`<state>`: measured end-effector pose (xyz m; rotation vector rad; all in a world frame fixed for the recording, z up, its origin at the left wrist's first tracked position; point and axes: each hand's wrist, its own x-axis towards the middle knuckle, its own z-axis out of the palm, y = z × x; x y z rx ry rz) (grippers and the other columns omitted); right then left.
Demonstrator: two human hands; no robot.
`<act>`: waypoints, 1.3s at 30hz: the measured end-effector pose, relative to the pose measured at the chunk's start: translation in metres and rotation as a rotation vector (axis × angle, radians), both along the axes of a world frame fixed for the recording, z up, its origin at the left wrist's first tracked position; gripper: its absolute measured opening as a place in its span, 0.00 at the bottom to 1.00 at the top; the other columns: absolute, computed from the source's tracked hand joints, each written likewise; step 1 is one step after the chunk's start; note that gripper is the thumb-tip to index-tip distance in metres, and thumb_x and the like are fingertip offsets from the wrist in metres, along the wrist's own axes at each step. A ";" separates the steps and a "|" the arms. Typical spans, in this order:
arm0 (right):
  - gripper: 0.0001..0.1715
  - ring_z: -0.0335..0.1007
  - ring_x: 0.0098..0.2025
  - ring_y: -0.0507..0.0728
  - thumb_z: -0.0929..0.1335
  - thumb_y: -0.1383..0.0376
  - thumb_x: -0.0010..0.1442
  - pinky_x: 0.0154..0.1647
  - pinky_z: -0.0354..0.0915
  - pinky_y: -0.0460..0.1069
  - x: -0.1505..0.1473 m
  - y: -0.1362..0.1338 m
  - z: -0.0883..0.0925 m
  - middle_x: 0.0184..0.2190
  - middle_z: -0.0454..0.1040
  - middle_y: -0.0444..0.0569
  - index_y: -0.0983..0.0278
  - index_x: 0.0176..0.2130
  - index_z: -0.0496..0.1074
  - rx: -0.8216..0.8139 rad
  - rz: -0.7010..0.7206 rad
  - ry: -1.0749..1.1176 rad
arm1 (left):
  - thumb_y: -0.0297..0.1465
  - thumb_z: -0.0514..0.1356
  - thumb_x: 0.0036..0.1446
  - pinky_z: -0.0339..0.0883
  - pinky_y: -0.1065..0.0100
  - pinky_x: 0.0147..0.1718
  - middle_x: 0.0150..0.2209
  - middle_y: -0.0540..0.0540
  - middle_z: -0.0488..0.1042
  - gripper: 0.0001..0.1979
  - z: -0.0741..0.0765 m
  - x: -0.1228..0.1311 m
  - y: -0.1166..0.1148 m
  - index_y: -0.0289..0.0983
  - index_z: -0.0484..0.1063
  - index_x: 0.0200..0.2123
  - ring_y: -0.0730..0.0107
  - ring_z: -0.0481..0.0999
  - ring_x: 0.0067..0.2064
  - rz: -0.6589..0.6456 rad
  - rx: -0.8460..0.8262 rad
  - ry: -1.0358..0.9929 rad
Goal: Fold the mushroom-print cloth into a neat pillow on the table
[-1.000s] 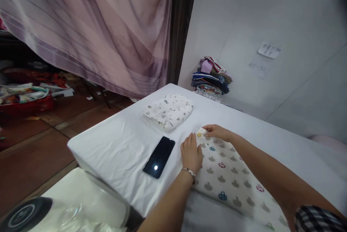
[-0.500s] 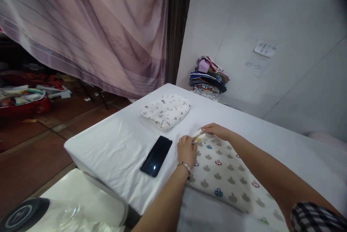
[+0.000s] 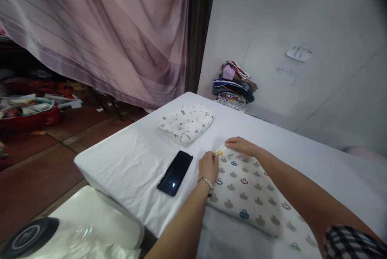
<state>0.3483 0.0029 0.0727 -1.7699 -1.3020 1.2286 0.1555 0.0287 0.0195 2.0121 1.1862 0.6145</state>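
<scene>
A cream cloth [image 3: 242, 194] printed with grey, red, blue and yellow shapes lies flat on the white-covered table [image 3: 127, 162]. My left hand [image 3: 208, 168], with a bracelet at the wrist, pinches its upper left edge. At the far edge of the same cloth, my right hand [image 3: 240, 145] grips the fabric between thumb and fingers. Left of my left hand lies a black phone [image 3: 175, 173]. Beyond the phone rests a folded white cloth [image 3: 187, 124] with small dark prints.
Folded clothes [image 3: 232, 83] are stacked beyond the table by the white wall. A pink curtain [image 3: 136, 29] hangs at the left. A white stool [image 3: 99, 214] with a dark round lid [image 3: 30, 237] and clear plastic stands lower left; a red basin [image 3: 42, 115] is on the floor.
The cloth's top edge between my hands has been pulled straighter and flatter. Both hands keep their hold with little movement, and the view has shifted slightly.
</scene>
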 end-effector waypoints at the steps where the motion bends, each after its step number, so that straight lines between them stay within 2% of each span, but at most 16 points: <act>1: 0.22 0.69 0.36 0.55 0.70 0.51 0.48 0.41 0.64 0.49 0.001 -0.001 0.000 0.35 0.75 0.46 0.63 0.38 0.73 -0.002 0.040 0.022 | 0.34 0.50 0.59 0.59 0.66 0.41 0.35 0.48 0.74 0.08 0.000 0.000 0.000 0.39 0.67 0.35 0.68 0.72 0.39 0.002 -0.003 0.004; 3: 0.25 0.70 0.39 0.56 0.73 0.53 0.44 0.42 0.64 0.50 0.003 -0.002 -0.001 0.38 0.75 0.46 0.63 0.41 0.73 -0.005 0.100 0.037 | 0.34 0.51 0.59 0.59 0.67 0.41 0.36 0.48 0.75 0.08 0.001 0.000 0.000 0.39 0.67 0.35 0.68 0.73 0.40 0.005 -0.015 0.011; 5: 0.25 0.70 0.38 0.56 0.73 0.54 0.43 0.41 0.65 0.50 0.004 -0.002 -0.002 0.37 0.76 0.46 0.63 0.40 0.73 -0.005 0.102 0.020 | 0.34 0.51 0.59 0.59 0.66 0.41 0.36 0.48 0.75 0.07 0.003 0.000 -0.001 0.39 0.67 0.35 0.68 0.73 0.40 0.003 -0.026 0.012; 9: 0.21 0.70 0.32 0.55 0.72 0.53 0.45 0.35 0.66 0.49 0.004 0.003 -0.007 0.31 0.76 0.45 0.64 0.36 0.73 0.015 -0.005 -0.010 | 0.35 0.52 0.58 0.59 0.66 0.43 0.39 0.47 0.75 0.08 0.008 -0.002 -0.002 0.40 0.66 0.39 0.67 0.73 0.43 -0.006 -0.047 0.036; 11: 0.20 0.70 0.30 0.54 0.72 0.53 0.45 0.34 0.66 0.48 0.003 0.007 -0.010 0.30 0.76 0.45 0.63 0.35 0.73 0.021 -0.066 -0.024 | 0.35 0.53 0.57 0.59 0.66 0.43 0.42 0.46 0.75 0.13 0.010 -0.003 -0.001 0.40 0.64 0.45 0.65 0.73 0.44 -0.020 -0.057 0.085; 14: 0.18 0.69 0.29 0.53 0.71 0.54 0.46 0.32 0.66 0.47 0.001 0.015 -0.016 0.29 0.76 0.46 0.63 0.35 0.73 0.023 -0.123 -0.093 | 0.37 0.53 0.57 0.61 0.65 0.41 0.41 0.42 0.76 0.21 0.012 -0.007 -0.001 0.38 0.59 0.53 0.62 0.74 0.43 -0.062 -0.065 0.206; 21: 0.13 0.67 0.30 0.53 0.68 0.59 0.49 0.32 0.64 0.47 -0.002 0.029 -0.041 0.28 0.74 0.45 0.64 0.35 0.73 0.056 -0.149 -0.204 | 0.41 0.50 0.58 0.63 0.63 0.37 0.38 0.40 0.76 0.16 0.014 -0.010 -0.001 0.37 0.65 0.44 0.58 0.75 0.42 -0.106 -0.008 0.364; 25: 0.15 0.68 0.33 0.54 0.67 0.60 0.49 0.36 0.64 0.48 -0.006 0.030 -0.052 0.32 0.75 0.46 0.64 0.37 0.73 0.083 -0.139 -0.230 | 0.40 0.52 0.58 0.63 0.64 0.38 0.39 0.40 0.76 0.16 0.016 -0.010 -0.002 0.37 0.63 0.45 0.60 0.75 0.43 -0.115 -0.021 0.400; 30: 0.22 0.68 0.36 0.55 0.68 0.60 0.49 0.39 0.64 0.49 -0.003 0.029 -0.049 0.36 0.74 0.47 0.63 0.45 0.71 0.066 -0.114 -0.221 | 0.40 0.51 0.58 0.62 0.64 0.39 0.42 0.40 0.75 0.20 0.016 -0.011 -0.004 0.38 0.59 0.51 0.60 0.74 0.43 -0.097 -0.022 0.359; 34: 0.31 0.68 0.38 0.53 0.69 0.63 0.48 0.40 0.64 0.48 0.001 0.027 -0.042 0.40 0.72 0.47 0.60 0.53 0.65 0.084 -0.097 -0.193 | 0.42 0.45 0.61 0.62 0.64 0.39 0.44 0.40 0.74 0.20 0.013 -0.010 -0.005 0.39 0.61 0.51 0.61 0.74 0.42 -0.070 0.016 0.304; 39: 0.20 0.66 0.35 0.52 0.68 0.64 0.48 0.38 0.64 0.47 -0.002 0.025 -0.043 0.37 0.72 0.46 0.63 0.44 0.69 0.122 -0.089 -0.184 | 0.37 0.43 0.62 0.63 0.63 0.37 0.43 0.43 0.74 0.16 0.011 -0.009 -0.005 0.40 0.63 0.47 0.61 0.75 0.41 -0.078 0.047 0.304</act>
